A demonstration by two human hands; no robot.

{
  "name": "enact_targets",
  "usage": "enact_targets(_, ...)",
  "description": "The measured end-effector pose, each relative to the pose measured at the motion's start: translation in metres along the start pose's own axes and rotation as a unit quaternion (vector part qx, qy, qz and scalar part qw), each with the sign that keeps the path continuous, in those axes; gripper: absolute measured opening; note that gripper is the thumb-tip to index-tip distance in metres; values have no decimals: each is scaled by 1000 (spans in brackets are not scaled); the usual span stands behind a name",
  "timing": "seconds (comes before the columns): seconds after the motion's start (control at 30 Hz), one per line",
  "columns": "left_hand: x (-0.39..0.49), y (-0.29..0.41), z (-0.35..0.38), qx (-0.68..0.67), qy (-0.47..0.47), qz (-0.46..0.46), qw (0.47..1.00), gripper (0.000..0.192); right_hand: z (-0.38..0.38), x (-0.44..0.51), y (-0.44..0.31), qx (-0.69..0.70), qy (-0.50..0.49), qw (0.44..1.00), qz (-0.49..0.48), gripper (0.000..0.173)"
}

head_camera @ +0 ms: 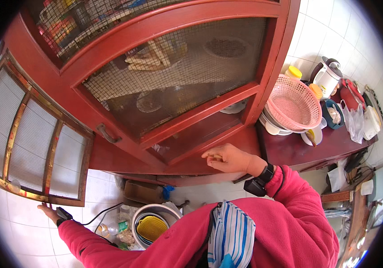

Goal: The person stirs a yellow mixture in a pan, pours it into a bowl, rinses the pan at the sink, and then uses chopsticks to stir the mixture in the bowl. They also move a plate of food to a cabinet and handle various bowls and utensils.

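Observation:
A red wooden cabinet (164, 165) with mesh panels stands before me. Its mesh door (51, 134), framed in worn wood, is swung out to the left. My left hand (50, 213) is at that door's lower edge, with its fingertips partly hidden behind the frame. In front of the cabinet's lower opening, my right hand (230, 158) is raised with the fingers curled in. Whether something small sits between those fingers is unclear. A metal handle (108, 133) is on the closed door beside the opening. Behind the mesh are a bowl (148, 101) and a round dish (226, 47).
To the right, a dark red tabletop (288, 152) bears a pink plastic colander (292, 104), a white electric appliance (327, 77) and a plastic bag (354, 122). On the floor are a cardboard box (143, 192), a metal basin (139, 213) with a yellow basket (151, 228), and a plastic bottle (113, 228).

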State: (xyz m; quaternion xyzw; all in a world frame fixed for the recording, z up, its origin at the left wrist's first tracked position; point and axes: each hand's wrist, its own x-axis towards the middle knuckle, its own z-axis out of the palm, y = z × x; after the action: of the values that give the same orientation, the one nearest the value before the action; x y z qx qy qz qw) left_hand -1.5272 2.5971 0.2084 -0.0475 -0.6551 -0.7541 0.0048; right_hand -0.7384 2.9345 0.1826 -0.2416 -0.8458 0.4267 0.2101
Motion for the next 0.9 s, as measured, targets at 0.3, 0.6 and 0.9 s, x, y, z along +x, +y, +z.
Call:
enact_targets(0.3,-16,11,0,-5,44,-9,999,93,-1,54,-11,51,45,996,-49,48)
enact_targets(0.6,-131,-30,38,16,-140,100,985,89,13,66,-10,50,73,995,-56,57)
enact_targets(0.9,-301,-105,236,-164,-256,47,951,73,21,87,7,-27,117,992,-42,86)
